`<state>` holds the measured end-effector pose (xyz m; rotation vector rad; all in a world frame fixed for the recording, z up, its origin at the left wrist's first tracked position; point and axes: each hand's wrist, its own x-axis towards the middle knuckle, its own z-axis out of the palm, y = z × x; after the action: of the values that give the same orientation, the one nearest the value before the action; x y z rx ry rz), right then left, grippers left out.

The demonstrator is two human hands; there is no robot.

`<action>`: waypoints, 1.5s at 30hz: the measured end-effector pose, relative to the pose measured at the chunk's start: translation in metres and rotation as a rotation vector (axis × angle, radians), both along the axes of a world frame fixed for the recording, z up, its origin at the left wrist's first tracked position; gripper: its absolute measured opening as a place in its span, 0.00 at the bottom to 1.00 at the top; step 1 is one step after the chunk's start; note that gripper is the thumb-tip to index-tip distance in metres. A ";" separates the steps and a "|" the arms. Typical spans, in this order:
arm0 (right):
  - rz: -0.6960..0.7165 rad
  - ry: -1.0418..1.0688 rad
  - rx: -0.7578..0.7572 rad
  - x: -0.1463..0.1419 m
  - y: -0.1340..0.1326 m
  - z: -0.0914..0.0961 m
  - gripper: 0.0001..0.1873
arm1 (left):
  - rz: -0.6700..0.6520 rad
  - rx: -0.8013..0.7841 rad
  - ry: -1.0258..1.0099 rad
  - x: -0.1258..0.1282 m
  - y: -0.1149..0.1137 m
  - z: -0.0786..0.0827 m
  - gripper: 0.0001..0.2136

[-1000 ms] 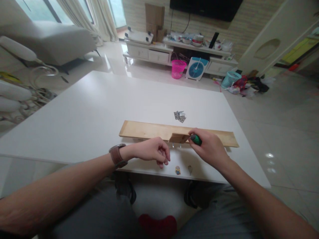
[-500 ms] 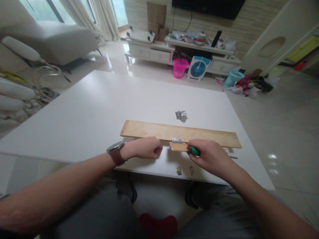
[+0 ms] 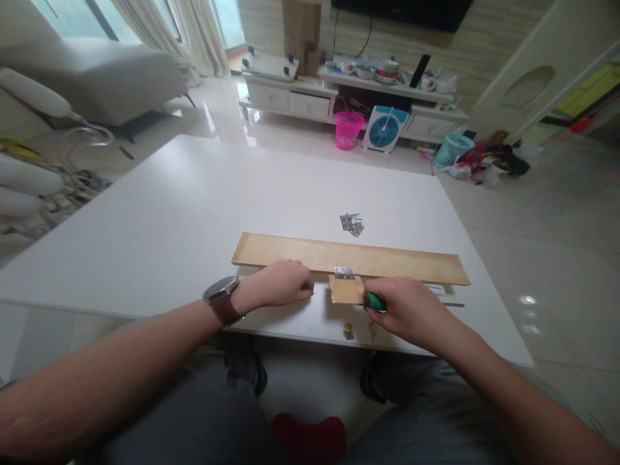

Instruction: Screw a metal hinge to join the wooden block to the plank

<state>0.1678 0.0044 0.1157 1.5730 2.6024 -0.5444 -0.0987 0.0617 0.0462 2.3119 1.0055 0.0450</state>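
A long wooden board [image 3: 290, 250] lies across the white table. A metal hinge [image 3: 344, 272] joins its front edge to a small wooden piece [image 3: 345, 290], which faces up toward me. My right hand [image 3: 402, 307] is closed around the green-and-black handle of a screwdriver [image 3: 374, 301], with its fingertips at the small piece's right edge. Past that hand, a thin metal rod [image 3: 454, 305] shows in line with the handle. My left hand [image 3: 285, 283] is curled closed at the board's front edge, left of the hinge; the inside of its fingers is hidden.
Several loose hinges and screws [image 3: 352, 223] lie behind the board. Near the table's front edge are a small yellow-and-blue figure [image 3: 348, 331] and a pale, keylike item [image 3: 372, 330]. On the floor beyond stand a pink basket [image 3: 349, 130] and a fan [image 3: 386, 129].
The small wooden piece has swung on its hinge, showing more of its face now. My left hand has rolled slightly, knuckles up. My right hand keeps the screwdriver.
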 end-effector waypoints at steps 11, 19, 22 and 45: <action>0.014 -0.019 -0.004 0.000 0.000 -0.005 0.07 | 0.305 -0.768 -0.349 0.024 -0.012 -0.011 0.12; -0.139 0.354 0.128 0.004 0.002 0.004 0.15 | 0.433 -1.100 -0.493 0.037 -0.021 -0.020 0.11; -0.250 0.548 0.272 0.007 -0.001 0.011 0.21 | 0.430 -1.100 -0.477 0.036 -0.020 -0.021 0.11; -0.165 0.902 0.637 0.006 -0.007 0.016 0.23 | 0.473 -1.203 -0.537 0.032 -0.013 -0.014 0.16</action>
<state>0.1735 -0.0029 0.1321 2.0947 3.5997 -0.5599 -0.0672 0.0485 0.0325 0.8818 0.8870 0.1821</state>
